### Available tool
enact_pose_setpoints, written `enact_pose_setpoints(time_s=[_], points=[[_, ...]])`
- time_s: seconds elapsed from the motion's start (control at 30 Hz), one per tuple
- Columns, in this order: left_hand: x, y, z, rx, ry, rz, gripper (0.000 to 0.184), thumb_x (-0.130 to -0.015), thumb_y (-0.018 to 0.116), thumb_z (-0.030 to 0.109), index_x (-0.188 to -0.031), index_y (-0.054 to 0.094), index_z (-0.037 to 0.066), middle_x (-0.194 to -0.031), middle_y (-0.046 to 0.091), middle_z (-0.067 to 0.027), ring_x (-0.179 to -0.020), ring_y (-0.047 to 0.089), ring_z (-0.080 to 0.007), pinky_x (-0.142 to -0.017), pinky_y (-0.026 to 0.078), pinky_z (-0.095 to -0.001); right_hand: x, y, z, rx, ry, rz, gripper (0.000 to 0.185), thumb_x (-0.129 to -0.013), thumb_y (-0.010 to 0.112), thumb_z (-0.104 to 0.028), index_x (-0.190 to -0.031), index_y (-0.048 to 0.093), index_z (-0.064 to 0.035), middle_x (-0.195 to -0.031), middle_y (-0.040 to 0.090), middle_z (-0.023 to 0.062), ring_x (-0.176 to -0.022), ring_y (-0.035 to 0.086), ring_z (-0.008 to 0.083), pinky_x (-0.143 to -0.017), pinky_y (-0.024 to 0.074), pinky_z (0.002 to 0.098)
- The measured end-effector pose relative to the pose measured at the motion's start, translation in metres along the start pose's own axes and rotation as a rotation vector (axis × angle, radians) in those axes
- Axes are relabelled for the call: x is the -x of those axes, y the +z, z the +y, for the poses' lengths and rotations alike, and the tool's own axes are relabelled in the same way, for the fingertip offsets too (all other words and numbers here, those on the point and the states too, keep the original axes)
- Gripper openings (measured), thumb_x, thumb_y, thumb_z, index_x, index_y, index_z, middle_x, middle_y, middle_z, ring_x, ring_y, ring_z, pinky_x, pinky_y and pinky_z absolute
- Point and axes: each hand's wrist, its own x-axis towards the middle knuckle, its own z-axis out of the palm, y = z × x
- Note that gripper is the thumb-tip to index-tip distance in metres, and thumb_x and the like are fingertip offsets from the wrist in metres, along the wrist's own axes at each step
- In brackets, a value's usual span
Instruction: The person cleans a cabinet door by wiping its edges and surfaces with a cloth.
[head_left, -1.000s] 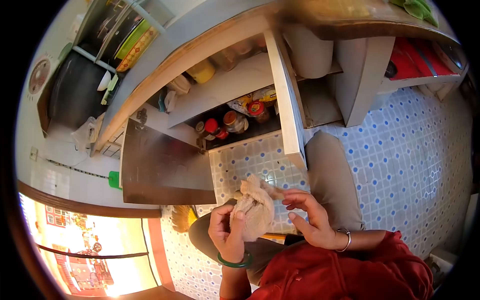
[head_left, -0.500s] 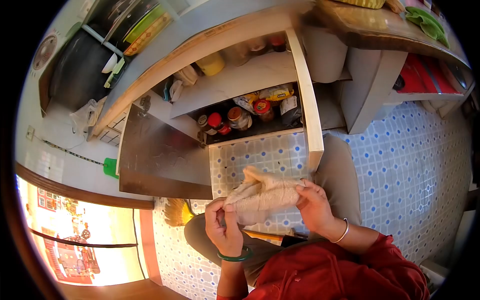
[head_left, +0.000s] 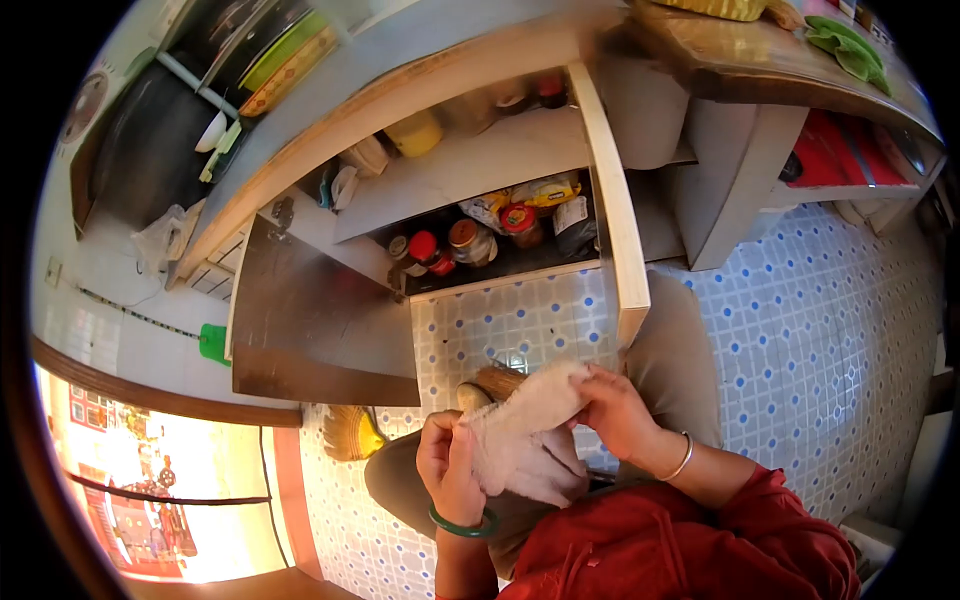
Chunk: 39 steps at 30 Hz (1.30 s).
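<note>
A pale, off-white cloth (head_left: 530, 445) is stretched between my two hands above my lap, its lower part hanging in loose folds. My left hand (head_left: 452, 468), with a green bangle at the wrist, pinches its left edge. On the other side my right hand (head_left: 618, 412), wearing a metal bangle, grips the upper right corner. Just beyond the cloth, a brownish shape (head_left: 500, 380) shows partly against the floor; I cannot make out what it is. The open cabinet (head_left: 470, 187) faces me, with several lidded jars (head_left: 472, 243) on its lower shelf.
One cabinet door (head_left: 325, 320) stands open on the left, another (head_left: 612, 200) on the right. A broom (head_left: 350, 432) lies by my left knee. At upper right, a wooden tabletop (head_left: 740, 65) carries a green cloth (head_left: 850, 50). Patterned tiles (head_left: 790, 330) cover the floor.
The cloth has turned in my hands: its bunched part, earlier pointing away towards the cabinet, now hangs towards my lap. My right hand has shifted slightly left.
</note>
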Motion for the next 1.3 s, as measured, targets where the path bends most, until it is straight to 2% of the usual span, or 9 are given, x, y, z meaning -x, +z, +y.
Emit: enact_pose_setpoints(time_s=[0.07, 0.13, 0.2, 0.37, 0.53, 0.7, 0.83, 1.03, 1.3], points=[[0.004, -0.002, 0.002, 0.016, -0.007, -0.06, 0.014, -0.099, 0.053, 0.015, -0.099, 0.055, 0.001, -0.092, 0.061, -0.0045, -0.083, 0.055, -0.0101, -0.079, 0.044, -0.0246, 0.007, -0.001, 0.005, 0.775, -0.119, 0.07, 0.03, -0.096, 0.059, -0.015, -0.123, 0.055, -0.0027, -0.113, 0.064, 0.0078, -0.1, 0.063, 0.0197, -0.082, 0.0511, 0.0348], [0.006, -0.001, 0.006, -0.032, 0.042, -0.101, 0.017, -0.099, 0.053, 0.017, -0.097, 0.055, 0.0, -0.092, 0.062, -0.0061, -0.085, 0.056, -0.0108, -0.08, 0.045, -0.0252, 0.027, 0.014, -0.002, 0.951, -0.28, 0.063, 0.038, -0.092, 0.063, -0.014, -0.126, 0.056, -0.001, -0.121, 0.062, 0.0121, -0.11, 0.061, 0.0255, -0.091, 0.0489, 0.0387], [0.009, 0.0, 0.01, -0.056, 0.049, -0.138, 0.018, -0.097, 0.057, 0.017, -0.097, 0.056, -0.001, -0.092, 0.062, -0.0064, -0.085, 0.056, -0.0105, -0.079, 0.045, -0.0249, 0.041, 0.02, -0.011, 1.485, -0.944, -0.188, 0.043, -0.088, 0.068, -0.017, -0.127, 0.057, -0.0015, -0.128, 0.059, 0.0165, -0.117, 0.057, 0.0329, -0.099, 0.0448, 0.0423], [0.009, 0.018, 0.009, -0.264, 0.176, -0.373, 0.024, -0.089, 0.068, 0.012, -0.106, 0.062, -0.004, -0.096, 0.063, -0.0065, -0.08, 0.058, -0.012, -0.073, 0.047, -0.0242, 0.054, 0.036, 0.006, 1.262, -0.986, -0.343, 0.051, -0.087, 0.07, -0.019, -0.132, 0.054, -0.0006, -0.136, 0.055, 0.0174, -0.123, 0.053, 0.0374, -0.102, 0.0433, 0.0437], [-0.002, 0.03, 0.026, -0.446, 0.314, -0.582, 0.021, -0.086, 0.069, 0.011, -0.1, 0.067, -0.006, -0.098, 0.067, -0.0129, -0.082, 0.062, -0.0203, -0.078, 0.05, -0.0283, 0.044, 0.008, 0.01, 0.942, -0.545, -0.218, 0.043, -0.094, 0.061, -0.01, -0.135, 0.052, -0.0016, -0.124, 0.059, 0.0156, -0.11, 0.061, 0.0264, -0.092, 0.0482, 0.0307], [-0.023, 0.048, 0.048, -0.6, 0.412, -0.435, 0.029, -0.096, 0.054, 0.014, -0.114, 0.062, -0.007, -0.11, 0.065, -0.0163, -0.1, 0.062, -0.023, -0.09, 0.047, -0.0321, 0.043, 0.011, 0.0, 0.738, -0.55, -0.188, 0.032, -0.099, 0.055, -0.01, -0.128, 0.056, 0.0011, -0.114, 0.062, 0.0063, -0.104, 0.057, 0.011, -0.09, 0.0472, 0.0266], [-0.062, 0.094, 0.065, -0.538, 0.591, -0.295, 0.041, -0.099, 0.045, 0.013, -0.134, 0.05, -0.008, -0.133, 0.055, -0.0183, -0.119, 0.055, -0.0265, -0.102, 0.041, -0.0355, 0.039, 0.009, 0.003, 0.615, -0.516, -0.155, 0.033, -0.098, 0.056, -0.008, -0.13, 0.056, 0.001, -0.12, 0.064, 0.0088, -0.108, 0.059, 0.0125, -0.092, 0.0488, 0.0273], [-0.088, 0.152, 0.067, -0.4, 0.27, -0.525, 0.058, -0.094, 0.052, 0.003, -0.147, 0.032, -0.01, -0.148, 0.042, -0.0204, -0.135, 0.043, -0.0234, -0.112, 0.031, -0.033, 0.037, 0.013, -0.002, 0.624, -0.454, -0.144, 0.031, -0.095, 0.061, -0.01, -0.125, 0.058, -0.0028, -0.11, 0.063, 0.0045, -0.101, 0.058, 0.0114, -0.087, 0.0476, 0.0267], [-0.108, 0.133, 0.068, -0.082, 0.079, -0.513, 0.065, -0.091, 0.056, 0.003, -0.149, 0.03, -0.009, -0.146, 0.046, -0.0197, -0.129, 0.049, -0.0222, -0.109, 0.037, -0.033, 0.025, 0.026, -0.019, 0.614, -0.616, -0.021, 0.022, -0.091, 0.062, -0.006, -0.113, 0.059, -0.0036, -0.102, 0.063, 0.0038, -0.092, 0.058, 0.0079, -0.079, 0.0481, 0.0244]])
